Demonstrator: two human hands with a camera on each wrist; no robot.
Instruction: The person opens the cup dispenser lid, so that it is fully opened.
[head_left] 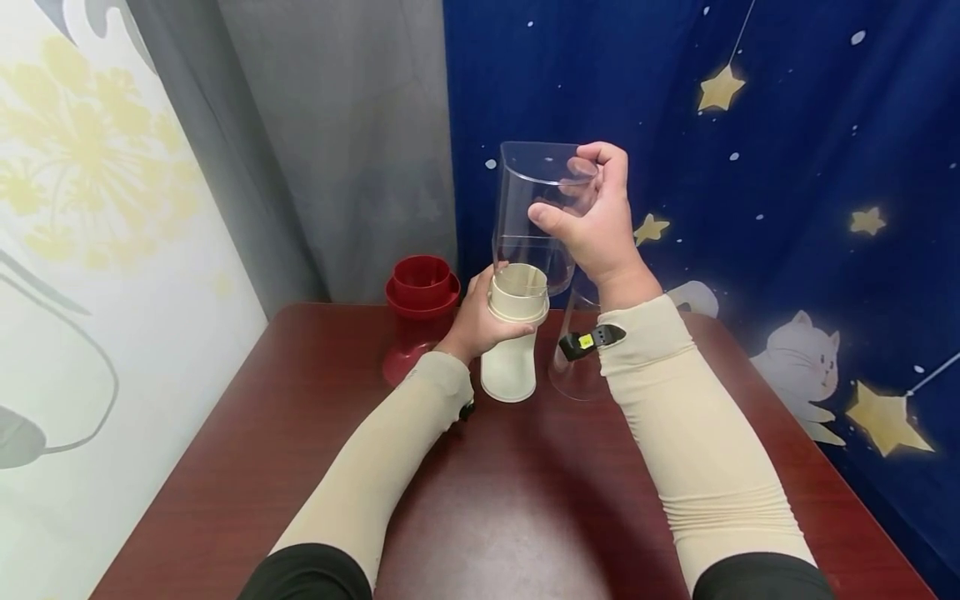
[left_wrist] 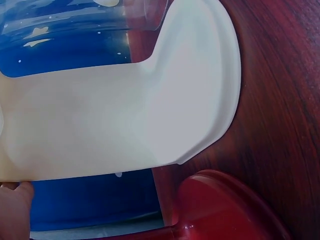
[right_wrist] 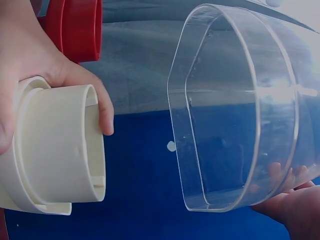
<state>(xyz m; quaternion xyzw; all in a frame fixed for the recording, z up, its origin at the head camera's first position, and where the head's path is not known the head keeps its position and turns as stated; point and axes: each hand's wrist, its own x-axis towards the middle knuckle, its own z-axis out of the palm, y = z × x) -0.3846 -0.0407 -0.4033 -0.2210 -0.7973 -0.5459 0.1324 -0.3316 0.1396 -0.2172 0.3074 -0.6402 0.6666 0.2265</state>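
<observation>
Upper centre of the head view, the right hand (head_left: 603, 221) grips a see-through container (head_left: 517, 204), its fingers showing through the wall. Just below, apart from it, the left hand (head_left: 483, 321) clasps the open, hollow neck of a cream stand (head_left: 508, 371). Left of centre stands a hollow-topped red stand (head_left: 420, 302); right, a second clear container (head_left: 572, 379), partly hidden, on the table (head_left: 480, 500)

Canister (head_left: 517, 218): clear plastic, smooth, glossy. Cream stand (head_left: 509, 367): smooth, matt plastic. Red stand (head_left: 422, 310): glossy plastic. Tabletop (head_left: 495, 508): wood-look, semi-gloss. Blue curtain (head_left: 795, 167): matt cloth.
</observation>
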